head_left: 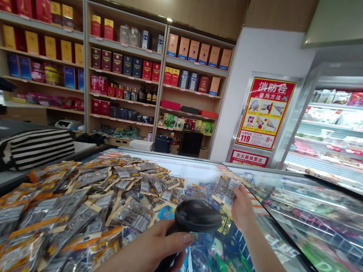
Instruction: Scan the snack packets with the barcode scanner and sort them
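Observation:
My left hand (162,247) is closed around the handle of a black barcode scanner (196,214), its head tilted toward the right. Farther out, my right hand (244,206) pinches the edge of a small snack packet (225,189), with its printed back side facing me. The packet hangs over the freezer lid, a little beyond the scanner head and apart from it. To the left lies a big heap of similar packets (134,213) with orange and clear wrapping, spread across the glass top.
Under the glass of the chest freezer (273,250) are coloured bags. A striped bag (32,147) lies on the counter at left. Shelves of boxed bottles (127,64) line the back wall. A red fire-hydrant poster (266,113) and a lit display fridge (349,131) stand at right.

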The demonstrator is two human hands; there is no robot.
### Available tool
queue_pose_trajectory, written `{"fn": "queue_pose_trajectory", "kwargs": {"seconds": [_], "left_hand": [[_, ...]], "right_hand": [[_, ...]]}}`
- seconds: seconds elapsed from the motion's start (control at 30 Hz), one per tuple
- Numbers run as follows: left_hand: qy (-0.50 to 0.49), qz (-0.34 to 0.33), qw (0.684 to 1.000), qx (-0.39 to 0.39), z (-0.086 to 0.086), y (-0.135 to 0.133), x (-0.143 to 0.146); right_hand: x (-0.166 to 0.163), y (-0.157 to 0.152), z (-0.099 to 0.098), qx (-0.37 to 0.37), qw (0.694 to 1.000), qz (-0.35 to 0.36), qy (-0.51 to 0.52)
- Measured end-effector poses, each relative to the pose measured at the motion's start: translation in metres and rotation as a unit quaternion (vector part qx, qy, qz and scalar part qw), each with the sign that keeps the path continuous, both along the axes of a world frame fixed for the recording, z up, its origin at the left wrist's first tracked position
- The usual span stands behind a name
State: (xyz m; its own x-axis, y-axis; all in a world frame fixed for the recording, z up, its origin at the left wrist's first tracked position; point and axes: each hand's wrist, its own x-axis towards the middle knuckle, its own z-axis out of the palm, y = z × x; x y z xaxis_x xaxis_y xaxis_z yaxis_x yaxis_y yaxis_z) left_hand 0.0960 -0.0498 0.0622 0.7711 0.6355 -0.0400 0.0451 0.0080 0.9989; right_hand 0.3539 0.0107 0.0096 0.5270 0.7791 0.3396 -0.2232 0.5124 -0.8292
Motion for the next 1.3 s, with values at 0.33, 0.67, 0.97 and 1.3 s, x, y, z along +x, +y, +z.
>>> {"fn": "queue_pose_trajectory", "kwargs": {"seconds": [0.33, 0.67, 0.97, 1.3], "left_hand": [[0.026, 0.006, 1.0, 0.012, 0.005, 0.002, -0.007], [0.014, -0.005, 1.0, -0.006, 0.006, 0.004, -0.007], [0.027, 0.023, 0.999, -0.024, 0.007, 0.007, -0.009], [0.053, 0.029, 0.998, -0.014, 0.004, 0.007, -0.004]], "right_hand": [[-0.006, -0.001, -0.002, -0.013, 1.0, -0.019, -0.018], [-0.002, 0.001, -0.006, -0.027, 0.997, -0.026, -0.063], [0.009, 0.005, -0.047, -0.173, 0.839, -0.209, -0.471], [0.024, 0.006, -0.018, -0.161, 0.955, -0.145, -0.205]]}}
